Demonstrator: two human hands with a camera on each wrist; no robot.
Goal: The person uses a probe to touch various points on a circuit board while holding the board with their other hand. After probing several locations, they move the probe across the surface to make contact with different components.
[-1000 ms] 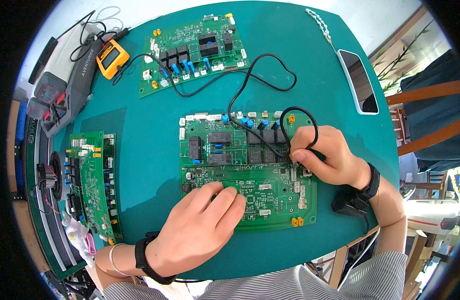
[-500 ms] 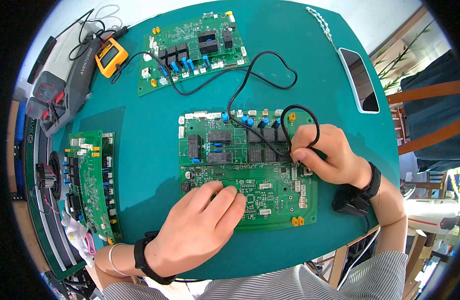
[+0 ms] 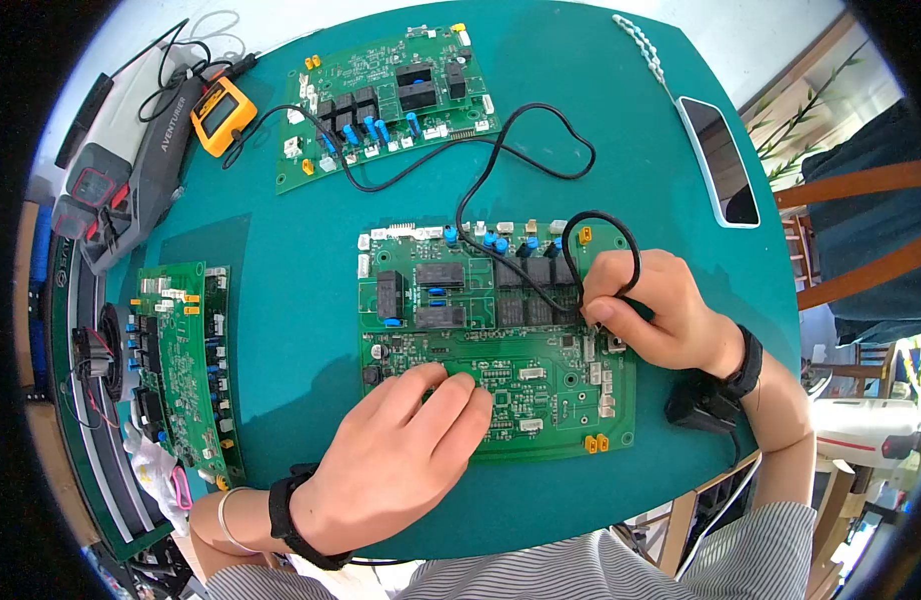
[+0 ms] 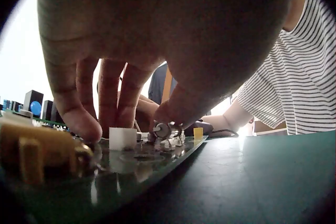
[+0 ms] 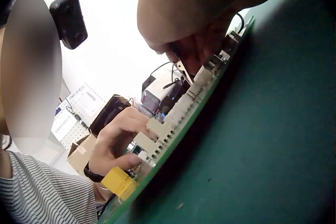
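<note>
A green circuit board [image 3: 461, 345] lies flat in front of the person. The left hand [image 3: 411, 450] rests on its lower left part, fingers bent down; in the left wrist view the fingertips [image 4: 86, 129] touch the board beside a white connector [image 4: 122, 138]. At the board's right side the right hand [image 3: 651, 305] pinches the end of a black cable [image 3: 636, 250] between thumb and forefinger, low over the white connectors [image 3: 595, 370]. Between the right fingers, a thin metal tip [image 5: 185, 71] shows in the right wrist view; whether it touches the board cannot be told.
The cable runs back past a second board [image 3: 381, 100] to a yellow device [image 3: 224, 117]. Upright boards [image 3: 186, 370] stand at the left, near a grey tool [image 3: 161, 160]. A phone [image 3: 718, 160] lies at the right, a black object [image 3: 701, 405] by the right wrist.
</note>
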